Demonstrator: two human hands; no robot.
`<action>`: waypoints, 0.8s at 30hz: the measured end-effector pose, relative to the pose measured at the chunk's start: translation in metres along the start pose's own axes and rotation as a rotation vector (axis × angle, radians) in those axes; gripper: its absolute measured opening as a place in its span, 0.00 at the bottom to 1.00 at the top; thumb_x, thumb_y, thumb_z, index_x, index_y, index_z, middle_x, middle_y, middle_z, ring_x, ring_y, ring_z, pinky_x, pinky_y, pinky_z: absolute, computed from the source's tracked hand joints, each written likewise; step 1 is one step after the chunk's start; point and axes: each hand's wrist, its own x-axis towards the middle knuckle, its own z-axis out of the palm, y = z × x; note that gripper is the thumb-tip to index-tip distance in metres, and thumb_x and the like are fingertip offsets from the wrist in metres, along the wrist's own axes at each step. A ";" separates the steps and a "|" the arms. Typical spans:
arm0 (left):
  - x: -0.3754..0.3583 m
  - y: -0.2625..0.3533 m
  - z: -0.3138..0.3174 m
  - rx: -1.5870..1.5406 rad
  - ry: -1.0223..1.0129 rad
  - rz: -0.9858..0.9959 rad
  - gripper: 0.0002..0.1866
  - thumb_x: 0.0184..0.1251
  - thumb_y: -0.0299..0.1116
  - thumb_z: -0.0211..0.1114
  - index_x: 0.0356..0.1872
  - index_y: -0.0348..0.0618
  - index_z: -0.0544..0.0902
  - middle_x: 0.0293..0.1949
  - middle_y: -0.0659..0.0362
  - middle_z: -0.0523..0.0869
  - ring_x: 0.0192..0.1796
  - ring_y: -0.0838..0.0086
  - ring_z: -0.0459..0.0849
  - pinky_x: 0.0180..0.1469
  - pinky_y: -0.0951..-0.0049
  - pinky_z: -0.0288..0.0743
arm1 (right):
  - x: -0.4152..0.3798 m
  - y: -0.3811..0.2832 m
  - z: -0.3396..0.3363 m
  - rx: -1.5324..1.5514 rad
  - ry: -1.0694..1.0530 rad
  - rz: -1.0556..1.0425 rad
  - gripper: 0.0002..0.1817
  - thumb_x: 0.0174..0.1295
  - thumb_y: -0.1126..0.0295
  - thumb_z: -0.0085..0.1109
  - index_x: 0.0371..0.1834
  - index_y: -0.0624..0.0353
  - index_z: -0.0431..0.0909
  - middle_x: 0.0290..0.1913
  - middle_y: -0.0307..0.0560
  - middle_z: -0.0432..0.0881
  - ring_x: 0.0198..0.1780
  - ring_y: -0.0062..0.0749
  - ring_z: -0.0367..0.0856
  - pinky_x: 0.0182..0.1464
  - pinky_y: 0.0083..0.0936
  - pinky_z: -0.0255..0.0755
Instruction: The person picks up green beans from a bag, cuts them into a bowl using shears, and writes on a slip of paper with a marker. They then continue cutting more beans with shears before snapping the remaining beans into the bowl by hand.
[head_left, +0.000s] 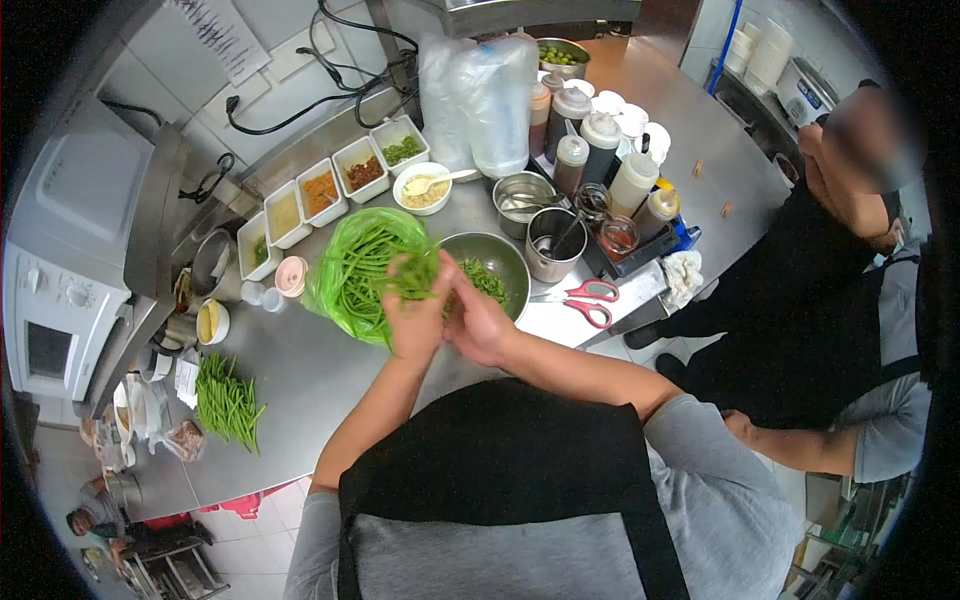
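Observation:
Green beans [417, 276] are bunched in my left hand [415, 322], its fingers closed around them, partly blurred. My right hand [481, 322] meets it from the right, fingers together and pressed at the ends of the same bunch. Just behind my left hand, a bright green plastic bag [325, 275] stands open, full of long green beans [368, 262]. A metal bowl [517, 275] with short-cut green pieces [486, 281] sits behind my right hand, partly hidden by it. Red-handled scissors [592, 302] lie to the right on a white surface.
White containers of toppings [320, 195] line the back, beside a bowl with a spoon [424, 190]. Sauce bottles [632, 185] and metal pots [553, 245] stand right of the bowl. More beans [226, 402] lie at left. A co-worker in a black apron [760, 310] stands at right.

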 end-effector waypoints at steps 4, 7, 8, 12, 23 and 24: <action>0.017 0.003 -0.024 -0.339 0.274 -0.068 0.13 0.58 0.24 0.64 0.43 0.40 0.74 0.36 0.60 0.79 0.36 0.76 0.78 0.39 0.75 0.73 | -0.015 -0.017 -0.039 -1.509 -0.280 -0.679 0.24 0.51 0.62 0.61 0.53 0.51 0.72 0.41 0.44 0.74 0.46 0.36 0.72 0.46 0.34 0.69; 0.016 0.010 -0.040 -0.492 0.292 -0.114 0.12 0.58 0.24 0.64 0.42 0.40 0.74 0.34 0.60 0.78 0.33 0.76 0.76 0.38 0.74 0.73 | -0.014 0.003 -0.057 -1.984 -0.495 -0.721 0.18 0.43 0.66 0.61 0.41 0.53 0.77 0.36 0.44 0.75 0.43 0.39 0.75 0.40 0.34 0.71; 0.015 0.011 -0.043 -0.509 0.305 -0.126 0.11 0.58 0.23 0.64 0.41 0.41 0.74 0.32 0.61 0.77 0.31 0.76 0.75 0.38 0.74 0.72 | -0.011 0.011 -0.058 -1.980 -0.526 -0.681 0.18 0.42 0.66 0.60 0.40 0.53 0.78 0.35 0.44 0.75 0.42 0.40 0.75 0.41 0.35 0.72; 0.005 0.017 -0.055 -0.599 0.267 -0.134 0.10 0.58 0.23 0.63 0.39 0.41 0.74 0.32 0.61 0.77 0.32 0.75 0.76 0.39 0.74 0.72 | -0.012 0.027 -0.051 -1.887 -0.744 -0.507 0.16 0.45 0.63 0.61 0.39 0.54 0.78 0.34 0.47 0.75 0.41 0.43 0.76 0.42 0.40 0.73; -0.031 0.024 -0.010 -0.188 0.247 -0.003 0.12 0.54 0.28 0.66 0.39 0.40 0.75 0.37 0.58 0.80 0.38 0.70 0.78 0.45 0.71 0.71 | 0.006 0.015 0.023 0.133 -0.253 0.016 0.23 0.69 0.55 0.35 0.57 0.59 0.69 0.54 0.47 0.75 0.58 0.36 0.69 0.62 0.33 0.61; -0.029 0.011 -0.018 0.078 0.177 0.222 0.14 0.52 0.29 0.67 0.40 0.40 0.76 0.37 0.57 0.80 0.39 0.68 0.79 0.47 0.68 0.70 | -0.019 -0.002 0.046 0.212 -0.161 0.147 0.22 0.69 0.56 0.36 0.55 0.59 0.70 0.53 0.46 0.75 0.57 0.36 0.70 0.62 0.34 0.62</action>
